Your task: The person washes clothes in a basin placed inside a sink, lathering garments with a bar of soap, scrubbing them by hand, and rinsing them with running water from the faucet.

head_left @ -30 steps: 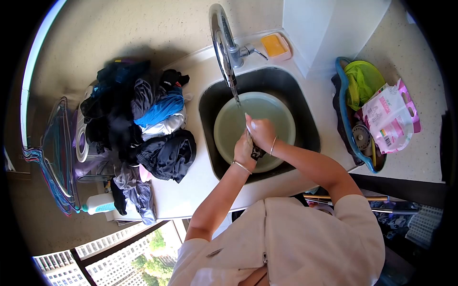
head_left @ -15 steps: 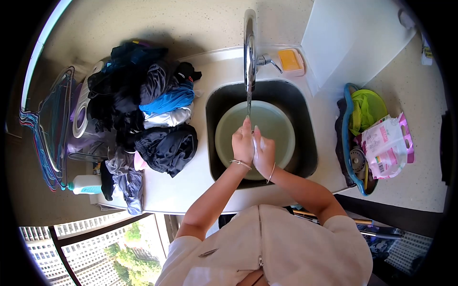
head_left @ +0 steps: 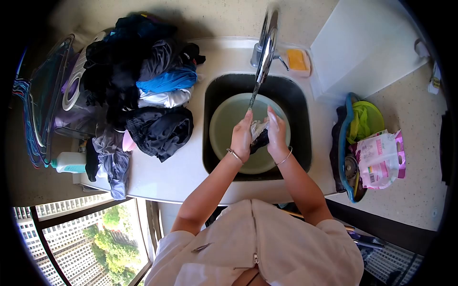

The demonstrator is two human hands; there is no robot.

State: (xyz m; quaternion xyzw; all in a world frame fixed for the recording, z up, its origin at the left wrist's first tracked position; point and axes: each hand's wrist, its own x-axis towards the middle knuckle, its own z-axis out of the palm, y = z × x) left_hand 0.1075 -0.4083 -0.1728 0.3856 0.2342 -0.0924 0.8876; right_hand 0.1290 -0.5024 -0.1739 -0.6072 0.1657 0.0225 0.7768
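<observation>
A small, wet black-and-white piece of cloth sits between my two hands, with pale foam on it. My left hand grips its left side, fingers pointing toward the faucet. On the other side, my right hand presses against the cloth with its fingers fairly straight. Both hands are over a pale round basin holding cloudy water, which stands in the dark sink. A thin stream runs from the chrome faucet close to my left fingertips. The garment's exact kind cannot be made out.
A heap of dark clothes covers the counter at left, near hangers and a white bottle. Yellow soap lies in a dish behind the sink. At right stand a blue-rimmed basket and a pink-white package.
My hands, pressed together before, have parted slightly, exposing the black-and-white cloth between them. The faucet spout now appears tilted, and the whole view has shifted a little.
</observation>
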